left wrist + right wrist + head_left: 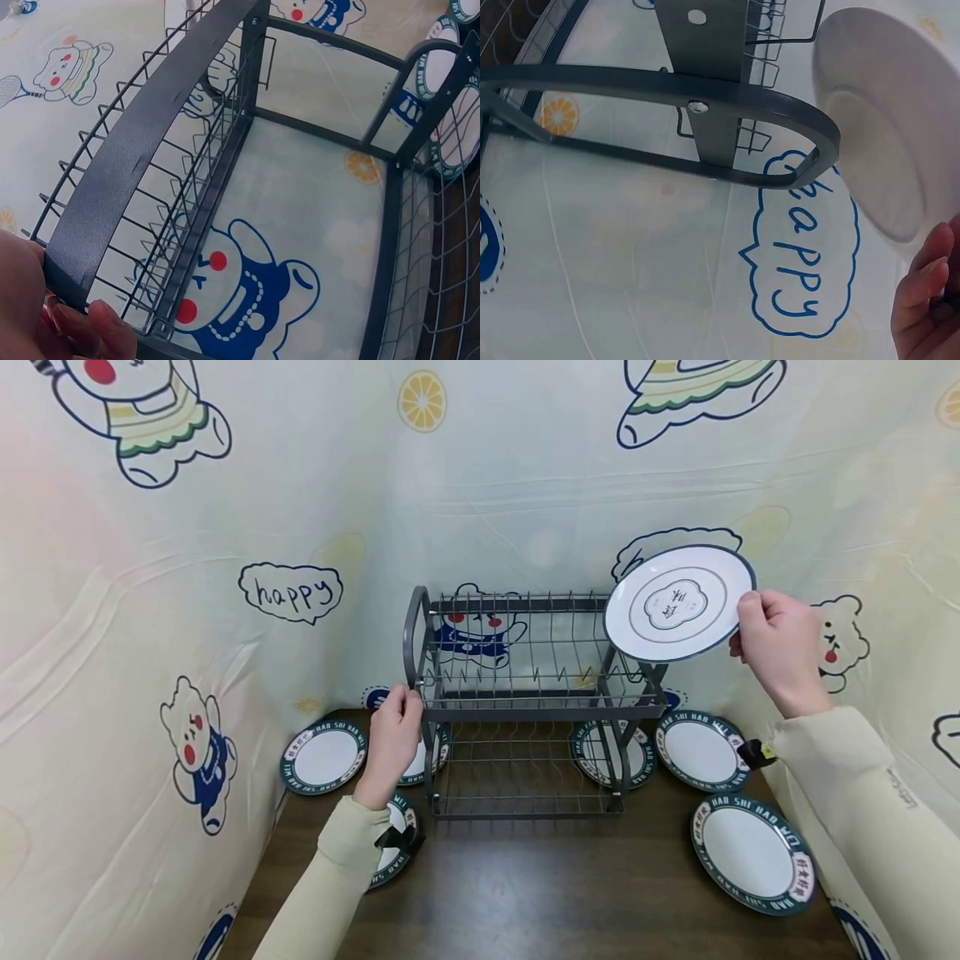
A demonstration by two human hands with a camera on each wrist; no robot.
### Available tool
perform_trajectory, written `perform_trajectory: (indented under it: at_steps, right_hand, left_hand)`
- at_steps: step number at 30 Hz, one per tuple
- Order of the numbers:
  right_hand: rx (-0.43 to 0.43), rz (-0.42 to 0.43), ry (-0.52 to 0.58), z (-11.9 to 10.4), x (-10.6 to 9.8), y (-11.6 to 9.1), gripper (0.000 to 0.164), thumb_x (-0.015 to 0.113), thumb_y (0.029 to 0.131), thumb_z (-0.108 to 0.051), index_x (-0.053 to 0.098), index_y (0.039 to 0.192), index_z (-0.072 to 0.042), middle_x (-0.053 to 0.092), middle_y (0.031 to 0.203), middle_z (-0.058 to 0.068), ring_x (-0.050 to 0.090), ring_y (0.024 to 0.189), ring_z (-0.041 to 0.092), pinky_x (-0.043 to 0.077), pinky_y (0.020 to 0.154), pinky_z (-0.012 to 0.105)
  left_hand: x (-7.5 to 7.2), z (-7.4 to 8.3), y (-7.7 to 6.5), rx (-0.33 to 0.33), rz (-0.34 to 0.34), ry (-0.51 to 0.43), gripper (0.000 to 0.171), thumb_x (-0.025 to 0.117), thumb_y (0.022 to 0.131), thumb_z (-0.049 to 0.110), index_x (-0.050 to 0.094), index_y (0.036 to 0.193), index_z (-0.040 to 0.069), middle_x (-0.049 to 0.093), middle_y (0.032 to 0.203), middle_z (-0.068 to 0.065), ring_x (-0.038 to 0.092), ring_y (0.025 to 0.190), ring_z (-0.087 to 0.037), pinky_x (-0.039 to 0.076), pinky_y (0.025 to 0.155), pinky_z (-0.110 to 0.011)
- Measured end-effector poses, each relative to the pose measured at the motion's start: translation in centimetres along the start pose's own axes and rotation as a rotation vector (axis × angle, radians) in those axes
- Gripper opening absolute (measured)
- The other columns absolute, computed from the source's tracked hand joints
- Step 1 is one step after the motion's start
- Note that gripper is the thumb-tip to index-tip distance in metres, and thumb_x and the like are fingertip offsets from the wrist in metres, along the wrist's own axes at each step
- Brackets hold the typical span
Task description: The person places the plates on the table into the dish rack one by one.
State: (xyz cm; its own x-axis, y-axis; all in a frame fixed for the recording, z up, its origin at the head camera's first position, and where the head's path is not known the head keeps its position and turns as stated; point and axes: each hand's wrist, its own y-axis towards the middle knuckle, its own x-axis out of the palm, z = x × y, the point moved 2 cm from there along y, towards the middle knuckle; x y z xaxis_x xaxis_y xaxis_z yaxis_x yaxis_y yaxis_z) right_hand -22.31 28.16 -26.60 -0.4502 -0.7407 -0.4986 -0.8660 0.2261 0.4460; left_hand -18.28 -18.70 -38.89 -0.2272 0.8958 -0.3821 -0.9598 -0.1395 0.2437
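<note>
A dark two-tier dish rack (525, 715) with wire shelves stands on the table near the back. My left hand (392, 735) grips the front left corner of its upper tier, fingers curled round the dark frame (127, 165) in the left wrist view. At the rack's upper right, my right hand (783, 647) pinches a white plate (677, 603) by its right rim. This plate has a thin blue edge and a central emblem, and it is tilted in the air. From the right wrist, the plain back of the plate (885, 135) shows beside the rack's side frame (780, 112).
Green-rimmed plates lie about the brown table (517, 893): one at the far left (324, 758), one under my left wrist (401, 852), others at the right (701, 750) and front right (752, 852). A patterned cloth (480, 485) hangs closely behind and at both sides.
</note>
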Motion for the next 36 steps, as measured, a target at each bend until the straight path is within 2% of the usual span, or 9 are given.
perform_trajectory:
  at_steps: [11,18,23,27,31,36]
  right_hand:
    - [-0.097,-0.028,-0.115,-1.0,0.8,0.3,0.046,0.041,0.105,-0.032,0.062,0.077,-0.002,0.058,0.058,-0.005,0.053,0.048,0.006,0.038,0.042,0.022]
    - [-0.234,0.02,-0.226,-1.8,1.4,0.3,0.043,0.044,0.103,-0.026,0.058,0.069,-0.004,0.063,0.063,0.012,0.046,0.046,-0.003,0.031,0.041,0.022]
    - [-0.276,0.011,-0.279,-2.4,1.8,0.2,0.039,0.045,0.103,-0.024,0.056,0.07,-0.006,0.062,0.064,0.012,0.045,0.048,0.01,0.029,0.042,0.024]
    - [-0.307,0.003,-0.304,-2.9,2.1,0.1,0.037,0.046,0.102,-0.021,0.053,0.069,-0.007,0.055,0.06,0.011,0.043,0.047,0.021,0.027,0.042,0.026]
    - [-0.361,0.004,-0.344,-3.3,2.4,0.1,0.036,0.047,0.101,-0.017,0.053,0.068,-0.007,0.048,0.056,0.008,0.042,0.048,0.024,0.027,0.044,0.028]
    - [-0.418,-0.002,-0.399,-3.8,3.0,0.0,0.032,0.049,0.1,-0.014,0.056,0.07,-0.006,0.05,0.057,0.007,0.043,0.049,0.022,0.028,0.046,0.029]
  left_hand:
    - [0.0,-0.1,-0.1,0.003,0.004,0.002,0.03,0.038,0.111,0.027,0.053,0.092,0.009,0.048,0.068,-0.007,0.049,0.057,-0.027,0.037,0.048,-0.03]
    - [0.0,-0.1,-0.1,-0.002,0.004,-0.003,0.031,0.038,0.111,0.027,0.052,0.091,0.009,0.048,0.067,-0.006,0.049,0.057,-0.027,0.036,0.048,-0.03]
    - [0.0,0.0,-0.1,0.0,0.003,-0.004,0.03,0.038,0.111,0.027,0.052,0.091,0.009,0.048,0.068,-0.006,0.048,0.057,-0.027,0.036,0.048,-0.03]
    - [0.0,0.1,-0.2,0.004,0.004,-0.01,0.03,0.038,0.111,0.027,0.052,0.091,0.009,0.048,0.068,-0.007,0.048,0.056,-0.028,0.035,0.048,-0.03]
    - [0.1,0.0,-0.1,0.002,0.004,-0.001,0.03,0.038,0.111,0.027,0.052,0.092,0.009,0.047,0.068,-0.007,0.047,0.056,-0.026,0.035,0.048,-0.03]
    - [0.0,0.1,-0.2,0.005,0.006,-0.005,0.03,0.038,0.111,0.027,0.052,0.091,0.009,0.047,0.068,-0.007,0.047,0.056,-0.027,0.035,0.048,-0.03]
